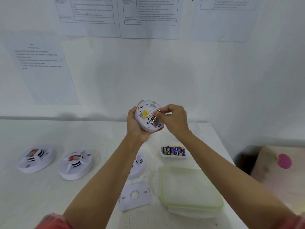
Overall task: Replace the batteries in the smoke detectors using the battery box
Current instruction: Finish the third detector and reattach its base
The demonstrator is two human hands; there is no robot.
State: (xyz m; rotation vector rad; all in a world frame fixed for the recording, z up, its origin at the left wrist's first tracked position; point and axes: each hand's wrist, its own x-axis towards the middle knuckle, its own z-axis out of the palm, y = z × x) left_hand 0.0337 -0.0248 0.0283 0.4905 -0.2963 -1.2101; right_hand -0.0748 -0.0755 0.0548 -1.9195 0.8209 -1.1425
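Your left hand (pixel 134 125) cups the smoke detector (pixel 145 115), back up, above the far table (pixel 82 134). Your right hand (pixel 174 120) pinches a battery (pixel 154 117) at its compartment. Polarity marks look unreadable here, so it may seat reversed, or slip toward the battery box (pixel 174 153) on the right.

The near left of the table (pixel 49 204) lies bare for me to come down on, with an open strip between the two smoke detectors at the left, one (pixel 37 158) and its neighbour (pixel 76 164), and the third detector (pixel 137 164) in the middle. My right side is crowded: battery tray (pixel 174 152), clear plastic box (pixel 191 187) near it, flat mounting plate (pixel 135 195) just beside that box. The wall (pixel 148 71) closes off the far edge.
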